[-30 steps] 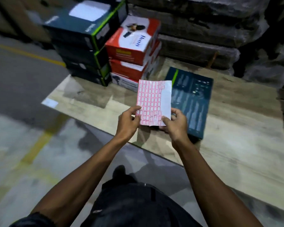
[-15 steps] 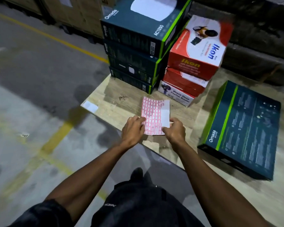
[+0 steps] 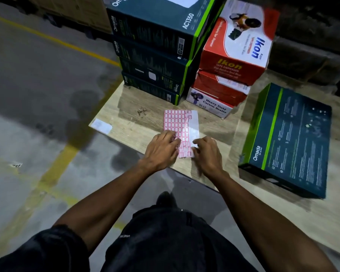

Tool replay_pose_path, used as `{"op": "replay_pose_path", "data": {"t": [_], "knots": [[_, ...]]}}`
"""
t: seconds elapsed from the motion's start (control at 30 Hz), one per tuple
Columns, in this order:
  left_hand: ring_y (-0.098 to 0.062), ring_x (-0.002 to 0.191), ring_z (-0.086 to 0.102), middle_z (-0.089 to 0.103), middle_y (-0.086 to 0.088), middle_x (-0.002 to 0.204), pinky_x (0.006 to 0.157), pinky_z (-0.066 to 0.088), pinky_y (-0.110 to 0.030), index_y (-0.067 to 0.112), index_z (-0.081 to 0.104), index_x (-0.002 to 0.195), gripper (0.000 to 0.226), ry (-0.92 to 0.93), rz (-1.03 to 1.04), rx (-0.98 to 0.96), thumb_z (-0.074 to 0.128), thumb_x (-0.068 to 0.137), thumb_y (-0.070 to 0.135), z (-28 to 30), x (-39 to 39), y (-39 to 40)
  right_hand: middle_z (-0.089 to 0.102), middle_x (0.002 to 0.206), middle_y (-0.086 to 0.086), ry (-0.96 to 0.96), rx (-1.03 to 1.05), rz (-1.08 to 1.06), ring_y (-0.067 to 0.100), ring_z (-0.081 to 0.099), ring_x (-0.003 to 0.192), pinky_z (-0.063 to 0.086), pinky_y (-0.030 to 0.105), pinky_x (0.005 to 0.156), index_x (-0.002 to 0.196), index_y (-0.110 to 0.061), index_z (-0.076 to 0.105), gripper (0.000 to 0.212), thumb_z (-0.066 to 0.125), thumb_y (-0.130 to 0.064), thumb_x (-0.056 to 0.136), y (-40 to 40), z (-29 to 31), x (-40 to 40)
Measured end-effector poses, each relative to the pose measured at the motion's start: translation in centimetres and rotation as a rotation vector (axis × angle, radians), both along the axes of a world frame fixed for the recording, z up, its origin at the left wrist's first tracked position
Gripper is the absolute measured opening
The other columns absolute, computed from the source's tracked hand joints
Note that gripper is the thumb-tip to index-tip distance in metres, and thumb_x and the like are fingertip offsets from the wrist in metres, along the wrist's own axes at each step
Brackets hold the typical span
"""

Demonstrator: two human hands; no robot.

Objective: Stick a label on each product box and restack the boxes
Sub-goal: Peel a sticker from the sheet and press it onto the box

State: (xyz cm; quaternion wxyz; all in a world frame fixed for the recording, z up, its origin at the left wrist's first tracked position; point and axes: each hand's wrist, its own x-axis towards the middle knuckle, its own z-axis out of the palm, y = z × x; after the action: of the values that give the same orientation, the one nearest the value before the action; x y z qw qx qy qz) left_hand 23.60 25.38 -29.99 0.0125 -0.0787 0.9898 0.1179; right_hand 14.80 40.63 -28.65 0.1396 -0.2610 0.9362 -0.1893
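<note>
Warehouse table (image 3: pixel 145 118): left hand (image 3: pixel 161 150) presses flat on the label sheet (image 3: pixel 178 126); right hand (image 3: pixel 206 152) pinches its corner. Peel one label slowly for the lone Omada box (image 3: pixel 290 138).

A single head-worn, wide-angle view looks forward and steeply down from standing height. The pale wood-grain tabletop (image 3: pixel 130 114) fills the middle and right, its corner pointing left; grey concrete floor with yellow lines (image 3: pixel 37 95) lies left. Both forearms reach in from the near edge, and stacked cartons crowd the far edge.
</note>
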Motion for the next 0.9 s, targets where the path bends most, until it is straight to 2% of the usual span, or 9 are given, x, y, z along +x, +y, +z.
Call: {"op": "replay_pose_path", "data": {"t": [0.2,0.4,0.9], "knots": [[-0.027,0.13,0.039,0.043,-0.011,0.144,0.108,0.03,-0.039,0.018,0.052,0.132,0.044,-0.03,0.014,0.039,0.053,0.092,0.037,-0.3,-0.1,0.2,0.059,0.114,0.01,0.056,-0.007,0.194,0.03,0.052,0.106,0.045,0.038,0.08,0.118,-0.012,0.066,0.023,0.058,-0.018,0.097,-0.8,-0.2,-0.2],[-0.029,0.136,0.035,0.039,-0.012,0.148,0.113,0.023,-0.038,0.017,0.048,0.137,0.047,-0.036,0.015,0.053,0.052,0.094,0.036,-0.4,0.0,0.0,0.058,0.107,0.011,0.074,0.051,0.263,0.033,0.056,0.099,0.043,0.036,0.067,0.113,-0.012,0.067,0.021,0.058,-0.018,0.096,-1.6,-0.4,-1.0],[-0.031,0.133,0.039,0.043,-0.013,0.145,0.111,0.026,-0.039,0.015,0.054,0.132,0.044,-0.018,-0.009,0.051,0.055,0.093,0.036,-0.6,0.0,-0.3,0.054,0.11,0.009,0.09,0.089,0.352,0.03,0.055,0.092,0.043,0.036,0.064,0.107,-0.012,0.064,0.014,0.056,-0.016,0.096,-2.2,-0.3,-1.7]]}}
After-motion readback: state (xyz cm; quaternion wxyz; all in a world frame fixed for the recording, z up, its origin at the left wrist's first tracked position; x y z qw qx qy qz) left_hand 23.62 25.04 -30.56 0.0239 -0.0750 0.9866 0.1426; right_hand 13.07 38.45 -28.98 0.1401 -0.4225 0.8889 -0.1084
